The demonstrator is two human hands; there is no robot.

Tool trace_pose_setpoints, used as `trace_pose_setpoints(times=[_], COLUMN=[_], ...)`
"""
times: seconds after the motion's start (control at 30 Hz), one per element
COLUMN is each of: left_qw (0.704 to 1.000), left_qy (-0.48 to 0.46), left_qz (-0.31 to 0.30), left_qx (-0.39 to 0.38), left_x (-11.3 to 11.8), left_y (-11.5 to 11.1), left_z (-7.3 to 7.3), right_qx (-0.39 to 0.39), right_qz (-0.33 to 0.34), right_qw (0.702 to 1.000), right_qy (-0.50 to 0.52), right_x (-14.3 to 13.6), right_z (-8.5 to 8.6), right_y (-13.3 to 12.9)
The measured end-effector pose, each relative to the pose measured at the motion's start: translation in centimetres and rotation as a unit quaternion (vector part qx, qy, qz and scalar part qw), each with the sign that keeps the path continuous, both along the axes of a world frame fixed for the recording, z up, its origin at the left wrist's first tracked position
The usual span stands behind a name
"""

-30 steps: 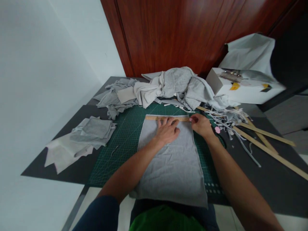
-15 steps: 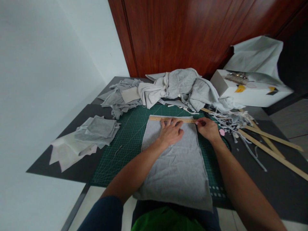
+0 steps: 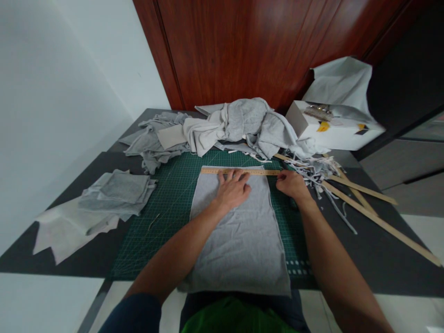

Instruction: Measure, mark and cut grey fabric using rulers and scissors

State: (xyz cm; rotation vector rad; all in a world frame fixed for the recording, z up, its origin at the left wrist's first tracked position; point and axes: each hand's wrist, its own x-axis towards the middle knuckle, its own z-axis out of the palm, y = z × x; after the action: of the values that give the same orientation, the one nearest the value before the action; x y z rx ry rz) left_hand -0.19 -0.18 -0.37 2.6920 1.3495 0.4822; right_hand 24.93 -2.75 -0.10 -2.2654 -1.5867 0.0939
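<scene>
My left hand (image 3: 233, 190) lies spread, its fingertips pressing on a wooden ruler (image 3: 256, 172). The ruler runs across the far edge of a grey fabric piece (image 3: 239, 245), reaching past its right corner. My right hand (image 3: 292, 183) is closed at the ruler's right end, just off the fabric; whatever is between its fingertips is hidden. The fabric lies lengthwise on a green cutting mat (image 3: 166, 185), its near end at the table edge by my lap.
Crumpled grey cloths (image 3: 243, 120) heap along the back. Folded fabric pieces (image 3: 121, 187) lie at left. A white box (image 3: 333, 129) stands back right, near fabric scraps (image 3: 312, 169) and wooden strips (image 3: 374, 222). A short thread (image 3: 153, 222) rests on the mat.
The view has swung right, so everything sits further left. My right hand has shifted right from the fabric's corner, baring more of the ruler. My left hand stays on the ruler.
</scene>
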Motion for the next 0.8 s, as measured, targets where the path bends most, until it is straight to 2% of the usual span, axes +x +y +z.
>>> trace_pose_setpoints(times=[0.1,0.17,0.23,0.3,0.53,0.63,0.8], left_qw=[1.0,1.0,1.0,1.0,0.999,0.999,0.998], left_qy=[0.0,-0.002,-0.004,-0.002,-0.011,-0.019,-0.018], left_qz=[-0.001,-0.004,-0.009,-0.014,-0.029,-0.033,-0.044], left_qx=[0.0,0.005,0.015,0.024,0.029,0.035,0.046], left_x=[0.0,-0.1,-0.1,-0.2,-0.1,0.0,0.0], left_y=[0.0,-0.1,-0.1,-0.1,0.1,0.1,0.1], left_z=[0.1,0.2,0.2,0.3,0.8,0.8,0.6], right_qx=[0.066,0.114,0.13,0.12,0.065,0.061,0.079], right_qz=[0.015,0.067,0.131,0.16,0.145,0.144,0.093], right_qw=[0.997,0.99,0.982,0.979,0.987,0.987,0.992], right_qy=[-0.029,-0.04,-0.039,-0.031,-0.024,-0.026,-0.021], right_x=[0.3,0.1,-0.4,-0.9,-1.1,-1.1,-1.4], right_z=[-0.2,-0.4,-0.6,-1.0,-1.4,-1.1,-0.5], right_y=[0.1,0.3,0.6,0.8,0.7,0.6,0.3])
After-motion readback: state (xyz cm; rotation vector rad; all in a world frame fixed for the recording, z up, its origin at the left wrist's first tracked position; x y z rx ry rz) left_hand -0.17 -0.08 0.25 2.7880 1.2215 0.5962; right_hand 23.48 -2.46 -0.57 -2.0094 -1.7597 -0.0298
